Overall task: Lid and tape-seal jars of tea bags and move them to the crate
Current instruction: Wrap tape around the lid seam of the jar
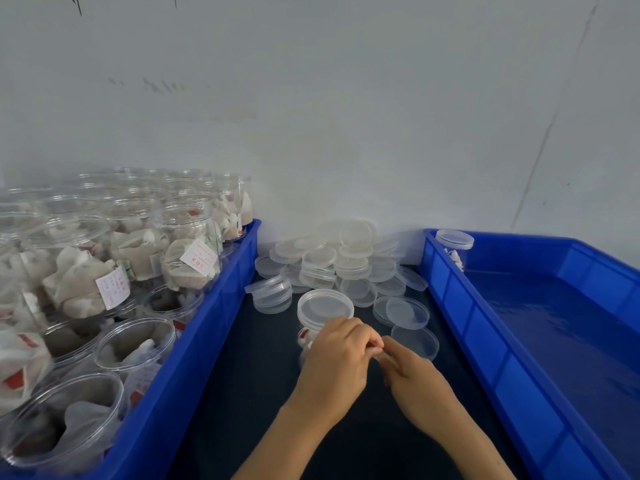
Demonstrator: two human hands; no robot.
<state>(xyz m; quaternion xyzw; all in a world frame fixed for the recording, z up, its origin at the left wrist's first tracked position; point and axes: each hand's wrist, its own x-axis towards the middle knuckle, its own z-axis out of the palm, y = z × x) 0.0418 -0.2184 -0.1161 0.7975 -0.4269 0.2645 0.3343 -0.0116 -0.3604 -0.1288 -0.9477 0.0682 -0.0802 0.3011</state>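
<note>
A clear jar of tea bags [304, 336] stands on the dark table between two blue crates, with a clear lid [325, 306] on top. My left hand [337, 362] curls around the jar's near side. My right hand [414, 379] meets it at the fingertips and pinches a small clear strip, probably tape [381, 355]. The left crate [211, 327] is packed with several open jars of tea bags [138, 344]. The right crate [485, 348] holds one lidded jar [454, 245] in its far left corner.
A heap of several loose clear lids [346, 265] lies on the table behind the jar, against the white wall. More lids [407, 311] lie right of the jar, close to the right crate's wall. A strip of dark table [249, 393] runs between the crates.
</note>
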